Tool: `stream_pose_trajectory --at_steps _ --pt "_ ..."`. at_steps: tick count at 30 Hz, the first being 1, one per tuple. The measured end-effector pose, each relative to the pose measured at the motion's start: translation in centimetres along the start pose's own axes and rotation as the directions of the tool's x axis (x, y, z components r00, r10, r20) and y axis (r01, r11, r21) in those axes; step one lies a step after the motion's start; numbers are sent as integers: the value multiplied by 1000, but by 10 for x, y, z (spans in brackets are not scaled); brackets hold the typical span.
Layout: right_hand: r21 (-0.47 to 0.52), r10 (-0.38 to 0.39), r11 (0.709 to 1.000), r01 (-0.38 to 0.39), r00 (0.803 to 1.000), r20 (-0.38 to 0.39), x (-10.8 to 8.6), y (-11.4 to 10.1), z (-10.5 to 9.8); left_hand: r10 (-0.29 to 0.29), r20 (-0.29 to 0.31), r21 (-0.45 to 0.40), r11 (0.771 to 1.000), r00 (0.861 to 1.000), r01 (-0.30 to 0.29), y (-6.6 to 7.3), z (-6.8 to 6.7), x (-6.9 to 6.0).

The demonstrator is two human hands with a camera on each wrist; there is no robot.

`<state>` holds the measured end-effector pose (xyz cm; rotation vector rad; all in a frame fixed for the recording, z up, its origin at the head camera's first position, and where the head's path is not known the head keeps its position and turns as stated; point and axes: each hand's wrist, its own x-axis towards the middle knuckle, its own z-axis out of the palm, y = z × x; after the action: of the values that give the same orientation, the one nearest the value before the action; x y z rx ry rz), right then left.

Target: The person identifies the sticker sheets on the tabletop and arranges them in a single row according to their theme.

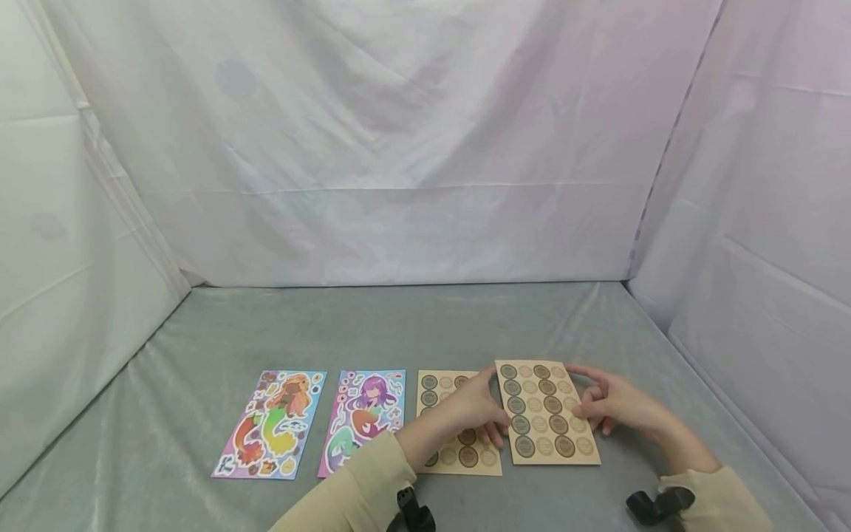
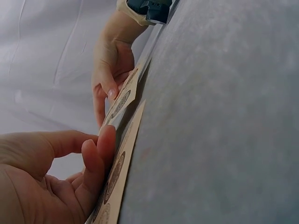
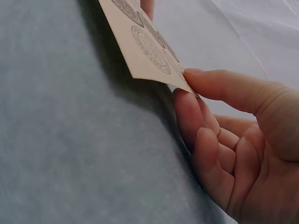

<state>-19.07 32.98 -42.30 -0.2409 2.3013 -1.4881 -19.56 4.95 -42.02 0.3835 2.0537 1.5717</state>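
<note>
A tan sticker sheet with rows of round printed seals is held slightly raised between my two hands. My left hand pinches its left edge, and its fingers hang over a second tan sticker sheet lying flat on the table. On the opposite edge, my right hand pinches the raised sheet between thumb and index finger. The right wrist view shows the sheet's corner lifted above the cloth, with a shadow under it. My left forearm and hand hide part of the second sheet.
Two colourful mermaid sticker sheets, one with a yellow-green tail and one with purple hair, lie left of the tan ones. My left sleeve covers a corner of the nearer one. Grey cloth covers the table; white curtains enclose it.
</note>
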Motion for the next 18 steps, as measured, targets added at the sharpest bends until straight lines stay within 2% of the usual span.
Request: stream_pose_trajectory --at_steps 18 --pt "-43 25 999 -26 1000 -9 2 1 2 -17 1 22 1000 1000 17 0 1 -1"
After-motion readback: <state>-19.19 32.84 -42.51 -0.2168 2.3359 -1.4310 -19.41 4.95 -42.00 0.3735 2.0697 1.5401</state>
